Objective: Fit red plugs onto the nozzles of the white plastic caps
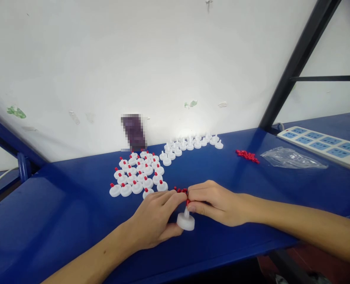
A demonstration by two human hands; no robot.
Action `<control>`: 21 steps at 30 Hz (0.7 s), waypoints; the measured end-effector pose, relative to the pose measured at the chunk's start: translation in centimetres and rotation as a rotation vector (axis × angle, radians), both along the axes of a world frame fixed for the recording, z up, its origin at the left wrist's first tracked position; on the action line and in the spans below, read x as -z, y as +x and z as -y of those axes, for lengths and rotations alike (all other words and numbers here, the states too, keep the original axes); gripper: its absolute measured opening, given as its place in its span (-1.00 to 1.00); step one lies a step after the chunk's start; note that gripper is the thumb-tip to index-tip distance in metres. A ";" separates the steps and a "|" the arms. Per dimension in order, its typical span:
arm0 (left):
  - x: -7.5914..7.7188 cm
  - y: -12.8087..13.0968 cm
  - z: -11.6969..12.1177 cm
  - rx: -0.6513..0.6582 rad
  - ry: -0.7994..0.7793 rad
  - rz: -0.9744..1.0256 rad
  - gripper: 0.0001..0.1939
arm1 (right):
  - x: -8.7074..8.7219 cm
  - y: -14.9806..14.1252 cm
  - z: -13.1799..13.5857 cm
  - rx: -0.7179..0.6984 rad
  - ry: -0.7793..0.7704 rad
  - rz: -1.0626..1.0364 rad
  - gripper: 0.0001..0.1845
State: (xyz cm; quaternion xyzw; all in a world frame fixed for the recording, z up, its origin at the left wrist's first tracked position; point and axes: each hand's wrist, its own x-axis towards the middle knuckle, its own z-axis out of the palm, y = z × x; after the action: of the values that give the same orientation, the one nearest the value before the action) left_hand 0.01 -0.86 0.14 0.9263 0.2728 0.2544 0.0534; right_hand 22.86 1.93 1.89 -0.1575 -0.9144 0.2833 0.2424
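Observation:
Near the table's front edge, my left hand [160,215] grips a white nozzle cap [186,222] by its round base, thumb low and fingers above. A small red tip cap [188,202] sits at the top of its spout, pinched by the thumb and fingers of my right hand [215,203]. Just behind the fingers lie several loose red tip caps [179,190], partly hidden. Left of them stands a group of white nozzle caps with red tips [132,179]. Farther back is a cluster of white nozzle caps without red tips [189,144].
A pile of red tip caps [247,156] lies on the blue table [222,252] at right, beside a clear plastic bag [293,158] and a white power strip [325,146]. A pixelated dark object [136,132] leans on the wall. A black frame post [299,59] rises at right.

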 end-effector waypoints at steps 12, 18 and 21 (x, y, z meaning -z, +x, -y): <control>-0.2 0.7 0.1 -0.038 0.110 -0.046 -0.77 | -0.3 -0.5 0.8 -0.003 0.016 0.151 -0.65; -0.2 0.8 0.2 -0.033 0.058 0.034 -0.81 | -1.1 0.0 0.7 0.032 -0.041 0.176 -0.78; -0.5 0.7 0.4 -0.042 0.002 0.086 -0.80 | -2.1 0.8 -0.4 -0.033 -0.159 0.165 -0.81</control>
State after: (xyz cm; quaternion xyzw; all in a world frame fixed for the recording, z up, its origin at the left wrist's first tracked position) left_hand 0.71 -1.22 0.63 0.9087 0.2892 0.2952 0.0587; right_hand 23.64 2.28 3.97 -0.1839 -0.9084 0.3448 0.1484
